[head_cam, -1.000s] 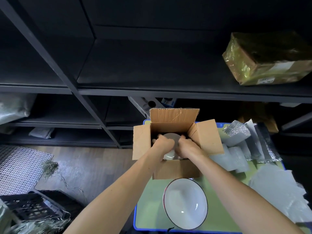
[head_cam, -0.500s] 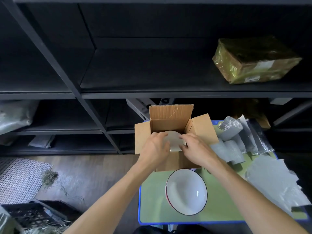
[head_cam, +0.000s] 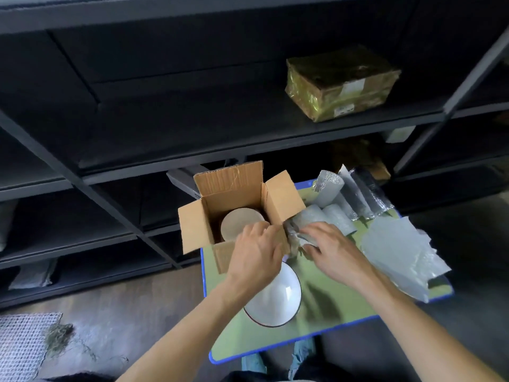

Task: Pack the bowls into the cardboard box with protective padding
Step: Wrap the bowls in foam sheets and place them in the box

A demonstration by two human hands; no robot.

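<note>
**Lead:** Your right hand (head_cam: pixel 332 253) is clamped on a crumpled grey padding sheet (head_cam: pixel 298 230). The fingers curl over it just beside the right flap of the cardboard box (head_cam: pixel 234 197).

**Checker:** Your left hand (head_cam: pixel 257 256) hangs over the box's near right corner, its fingers curled toward the end of the sheet. The blur hides whether you pinch it or only touch it, so I cannot tell.

**Lead:** 1 bowl, the boxed bowl (head_cam: pixel 238 224), sits low inside the box. The loose bowl (head_cam: pixel 281 301) stands mouth-up on the bench (head_cam: pixel 330 307), just under your left wrist, not yet packed.

**Checker:** So the step in hand looks like laying that sheet over the boxed bowl. Open it flat with both hands before it goes in, because a wad cushions only 1 spot.

**Lead:** Cover the whole bowl and tuck the edges down the walls, where I judge ceramic would knock against cardboard. Leave the middle smooth so the loose bowl can seat level on top.

**Checker:** Mind your left forearm. It passes right over the loose bowl, which is near the bench's edge, and a careless sweep could nudge it off.

**Lead:** If 1 sheet looks thin, the foil rolls (head_cam: pixel 330 188) and the bubble sheets (head_cam: pixel 399 252) lie on the bench near your right hand.
</note>
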